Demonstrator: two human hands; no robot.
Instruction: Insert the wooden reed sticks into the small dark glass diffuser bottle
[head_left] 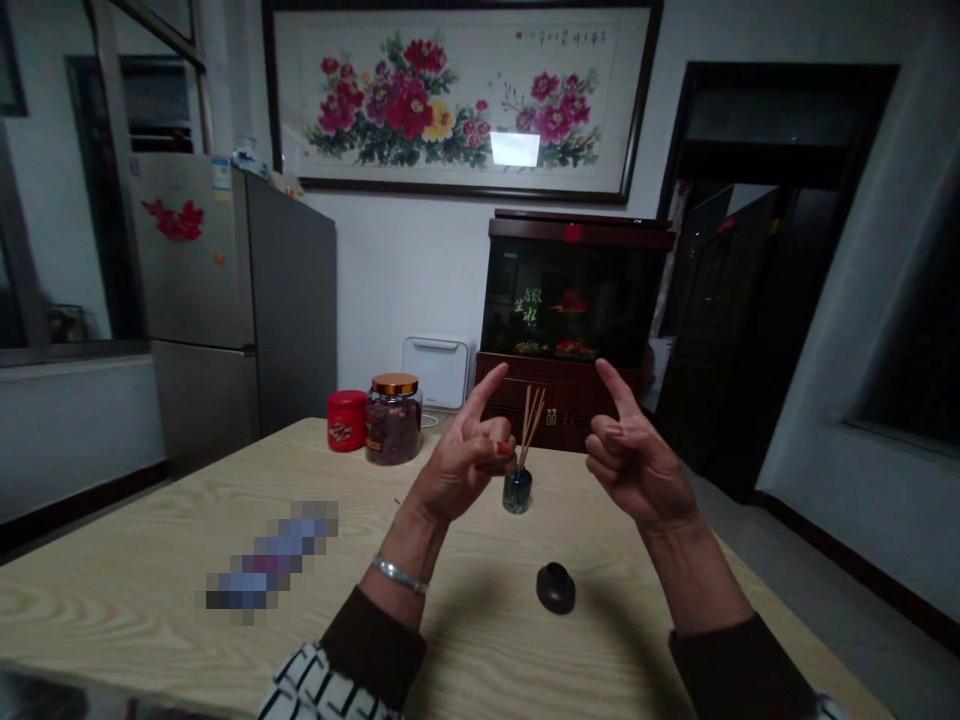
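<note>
Okay, reading my feed from the left: a fridge stands by the wall, and a red tin and a glass jar with a copper lid sit at the far edge of the wooden table. A pixelated patch hides something lying on the tabletop, so I can't tell what it is. Next comes the left hand, raised off the table with a silver bangle at the wrist. Its index finger points up and the others curl toward the palm; I see nothing held in it. Its curled fingertips are just beside the neck of a small glass bottle, partly in front of it from my view, making this the nearer hand. The bottle stands upright on the table, its long axis vertical, with wooden reed sticks fanning up and out of it. Closer to the camera, a black rounded lump sits apart from both hands. Behind the bottle is a fish tank. Farthest right, the right hand is also raised and empty, its index finger up and the others loosely curled, well to the right of the bottle.
</note>
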